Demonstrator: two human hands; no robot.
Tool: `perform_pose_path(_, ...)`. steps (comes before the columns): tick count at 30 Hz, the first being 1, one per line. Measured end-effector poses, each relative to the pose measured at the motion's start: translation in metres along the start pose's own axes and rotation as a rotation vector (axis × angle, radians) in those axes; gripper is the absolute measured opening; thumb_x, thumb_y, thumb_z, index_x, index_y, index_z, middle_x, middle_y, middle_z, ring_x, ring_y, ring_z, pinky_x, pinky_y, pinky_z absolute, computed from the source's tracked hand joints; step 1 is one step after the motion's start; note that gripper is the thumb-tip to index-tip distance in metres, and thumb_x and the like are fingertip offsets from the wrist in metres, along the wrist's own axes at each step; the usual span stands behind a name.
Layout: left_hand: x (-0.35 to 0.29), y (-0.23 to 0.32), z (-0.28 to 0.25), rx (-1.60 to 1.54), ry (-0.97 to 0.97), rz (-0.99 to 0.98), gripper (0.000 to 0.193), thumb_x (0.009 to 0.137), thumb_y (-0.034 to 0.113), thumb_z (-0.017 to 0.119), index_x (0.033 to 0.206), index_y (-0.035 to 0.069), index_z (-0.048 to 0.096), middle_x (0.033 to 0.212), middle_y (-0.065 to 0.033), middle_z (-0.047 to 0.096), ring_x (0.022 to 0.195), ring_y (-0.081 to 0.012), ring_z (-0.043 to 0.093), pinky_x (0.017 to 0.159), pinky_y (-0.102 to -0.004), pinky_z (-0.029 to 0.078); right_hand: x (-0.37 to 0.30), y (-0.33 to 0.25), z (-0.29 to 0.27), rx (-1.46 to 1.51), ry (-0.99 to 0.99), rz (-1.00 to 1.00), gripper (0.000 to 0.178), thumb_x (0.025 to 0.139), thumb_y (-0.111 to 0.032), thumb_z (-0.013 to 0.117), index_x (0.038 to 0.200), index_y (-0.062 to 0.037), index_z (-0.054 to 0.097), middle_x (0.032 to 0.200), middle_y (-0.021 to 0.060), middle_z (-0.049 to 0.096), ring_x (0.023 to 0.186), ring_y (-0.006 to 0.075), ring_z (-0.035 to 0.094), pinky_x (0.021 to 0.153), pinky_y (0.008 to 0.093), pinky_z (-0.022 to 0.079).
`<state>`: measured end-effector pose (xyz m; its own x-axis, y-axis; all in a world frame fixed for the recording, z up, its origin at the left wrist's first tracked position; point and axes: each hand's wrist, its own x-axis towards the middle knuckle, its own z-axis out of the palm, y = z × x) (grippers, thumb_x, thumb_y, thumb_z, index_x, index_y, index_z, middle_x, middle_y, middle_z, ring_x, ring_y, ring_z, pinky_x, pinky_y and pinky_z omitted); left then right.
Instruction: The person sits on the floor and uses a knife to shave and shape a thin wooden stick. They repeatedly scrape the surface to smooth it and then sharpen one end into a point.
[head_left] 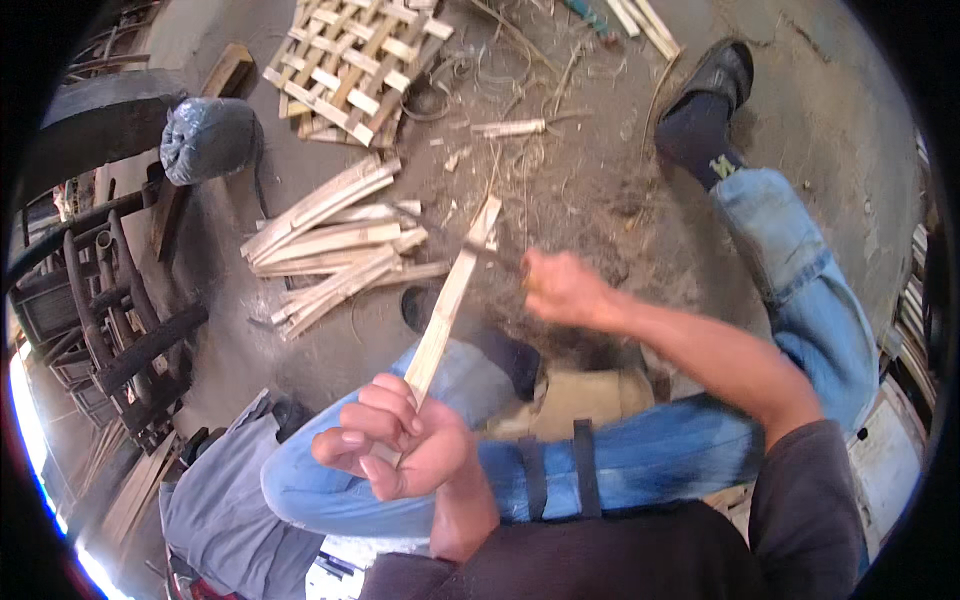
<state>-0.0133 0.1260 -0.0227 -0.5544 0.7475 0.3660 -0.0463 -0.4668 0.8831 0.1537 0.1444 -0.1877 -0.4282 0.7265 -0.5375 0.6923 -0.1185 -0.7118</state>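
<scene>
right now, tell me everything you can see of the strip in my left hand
The strip is long, flat, narrow and pale, like split wood or bamboo. It slants away from you and to the right, its near end in your left hand. A dark blade held by your right hand crosses it near the far end; whether it cuts in is unclear.
</scene>
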Motion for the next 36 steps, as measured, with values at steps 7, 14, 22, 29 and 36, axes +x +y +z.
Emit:
perform_pose_path(7, 0.041, 0.035, -0.009, -0.184, -0.042, 0.076, 0.016, 0.091, 0.018, 0.052, 0.087, 0.013, 0.037, 0.056, 0.0039, 0.033, 0.046, -0.0063, 0.025, 0.049, -0.0256, 0.020, 0.023, 0.033, -0.035, -0.208, 0.129, 0.013, 0.037, 0.076, -0.018, 0.063, 0.105, 0.0016, 0.050, 0.076, 0.0250, 0.065, 0.079, 0.0450, 0.066, 0.073, 0.0528, 0.054)
perform_pose_path(14, 0.040, 0.016, -0.021, -0.232, 0.026, 0.108, 0.014, 0.090, 0.019, 0.053, 0.090, 0.010, 0.042, 0.058, 0.0031, 0.031, 0.049, -0.0079, 0.029, 0.050, -0.0258, 0.023, -0.002, -0.005, -0.053, -0.151, 0.155, -0.183, 0.033, 0.078, -0.016, 0.064, 0.101, 0.0033, 0.051, 0.076, 0.0252, 0.064, 0.075, 0.0447, 0.065, 0.072, 0.0533, 0.053)
perform_pose_path(22, -0.001, -0.025, 0.010, 0.053, 0.078, 0.082, 0.020, 0.093, 0.028, 0.047, 0.097, 0.009, 0.043, 0.064, 0.0005, 0.035, 0.055, -0.0103, 0.036, 0.052, -0.0270, 0.030, -0.011, -0.045, -0.015, -0.113, -0.026, 0.005, 0.030, 0.079, -0.014, 0.060, 0.100, 0.0049, 0.052, 0.080, 0.0296, 0.065, 0.076, 0.0462, 0.067, 0.070, 0.0527, 0.056)
perform_pose_path(29, 0.003, -0.018, -0.001, 0.188, 0.260, 0.011, 0.018, 0.098, 0.026, 0.040, 0.105, 0.010, 0.043, 0.063, 0.0023, 0.032, 0.055, -0.0095, 0.036, 0.054, -0.0258, 0.031, -0.026, -0.082, -0.032, 0.064, -0.052, -0.156, 0.032, 0.077, -0.016, 0.065, 0.100, 0.0003, 0.050, 0.066, 0.0252, 0.062, 0.069, 0.0454, 0.065, 0.062, 0.0524, 0.054)
perform_pose_path(36, 0.006, -0.019, -0.003, 0.209, 0.253, 0.003, 0.018, 0.098, 0.027, 0.040, 0.107, 0.012, 0.043, 0.062, 0.0030, 0.031, 0.054, -0.0083, 0.034, 0.054, -0.0239, 0.032, -0.012, -0.063, -0.020, 0.004, -0.029, -0.285, 0.038, 0.076, -0.018, 0.066, 0.101, 0.0033, 0.049, 0.072, 0.0249, 0.063, 0.070, 0.0459, 0.064, 0.064, 0.0520, 0.054)
